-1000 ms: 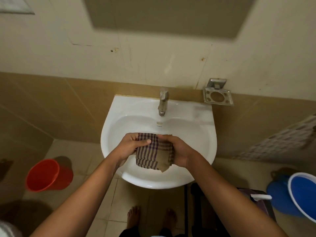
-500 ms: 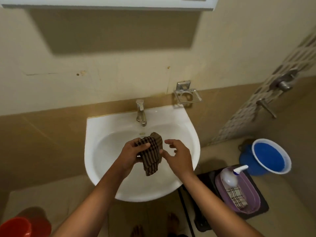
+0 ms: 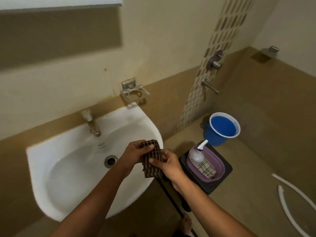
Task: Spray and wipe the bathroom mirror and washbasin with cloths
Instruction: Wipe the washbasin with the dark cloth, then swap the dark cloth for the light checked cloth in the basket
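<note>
A brown checked cloth [image 3: 153, 161] hangs folded over the right rim of the white washbasin [image 3: 71, 177]. My left hand [image 3: 135, 156] grips its upper part, thumb on top. My right hand [image 3: 168, 165] pinches its lower right edge from the side. To the right, on the floor, a purple tub [image 3: 215, 170] holds a clear spray bottle [image 3: 197, 154] with a white nozzle and a second, light checked cloth [image 3: 206, 169]. Only the mirror's bottom edge [image 3: 59, 2] shows at the top left.
A steel tap [image 3: 91, 124] stands at the basin's back, the drain [image 3: 111, 160] in its bowl. A metal soap holder [image 3: 134, 93] is on the wall. A blue bucket [image 3: 223, 128], shower valves [image 3: 214, 62] and a white hose [image 3: 294, 194] lie to the right. The tub sits on a black stand [image 3: 220, 180].
The view has swung right and the basin now lies left. My right hand, which had let go half a second ago, holds the cloth again, and both hands have shifted to the basin's right rim.
</note>
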`<state>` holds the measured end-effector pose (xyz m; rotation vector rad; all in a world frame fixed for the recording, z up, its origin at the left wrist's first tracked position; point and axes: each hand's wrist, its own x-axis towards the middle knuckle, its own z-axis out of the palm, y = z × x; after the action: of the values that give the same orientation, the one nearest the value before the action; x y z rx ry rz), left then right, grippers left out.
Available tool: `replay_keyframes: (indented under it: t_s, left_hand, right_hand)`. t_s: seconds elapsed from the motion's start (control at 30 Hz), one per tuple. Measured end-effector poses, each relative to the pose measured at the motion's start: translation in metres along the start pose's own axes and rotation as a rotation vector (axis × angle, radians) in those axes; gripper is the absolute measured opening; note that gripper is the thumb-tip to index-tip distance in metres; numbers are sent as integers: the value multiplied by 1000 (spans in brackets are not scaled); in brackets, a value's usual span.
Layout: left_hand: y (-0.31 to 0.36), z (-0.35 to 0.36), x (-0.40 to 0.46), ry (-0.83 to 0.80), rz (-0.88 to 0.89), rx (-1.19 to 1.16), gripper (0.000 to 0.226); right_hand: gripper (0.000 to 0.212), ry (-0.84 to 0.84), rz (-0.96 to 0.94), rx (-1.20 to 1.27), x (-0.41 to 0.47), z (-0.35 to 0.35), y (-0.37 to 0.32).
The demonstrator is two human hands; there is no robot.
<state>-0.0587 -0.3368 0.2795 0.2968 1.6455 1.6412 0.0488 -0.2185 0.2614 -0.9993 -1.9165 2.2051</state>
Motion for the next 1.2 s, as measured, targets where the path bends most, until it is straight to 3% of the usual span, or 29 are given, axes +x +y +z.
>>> replay_keyframes:
  t_s: [0.13,0.23,0.3,0.37,0.47,0.6,0.73,0.83,1.0,1.2]
  left_hand:
    - [0,49,26,43,56,141,19]
    - [-3,82,50,57,43,264,42]
    - [-2,107,66,-54,12,327,63]
    - [4,131,80,-249,-31,377,70]
    - [8,169,107,-447,-98,509,54]
    - [-5,203,136,-415,-98,578,27]
    - [-25,229,147,-304,-161,412,23]
    - [-44,237,156,-260,-231,342,25]
    - [-72,251,177,-481,-373,517,26]
    - [-89,276,212,-602,-352,577,15]
  right_hand:
    - [42,79,39,171,5,-50,2]
    - [36,76,63,147,7,-98,-2]
    - [37,22,118,92,10,-134,0]
    - [39,-51,165,5,16,-166,0]
    - [37,-112,199,-125,26,-211,0]
    - [22,-147,187,-120,35,-264,0]
    - [22,-108,205,-64,44,-311,14]
    - [37,-67,237,-5,52,-336,33]
    - [26,82,208,-22,73,-349,50]
    - [37,-5,252,-209,107,-352,63]
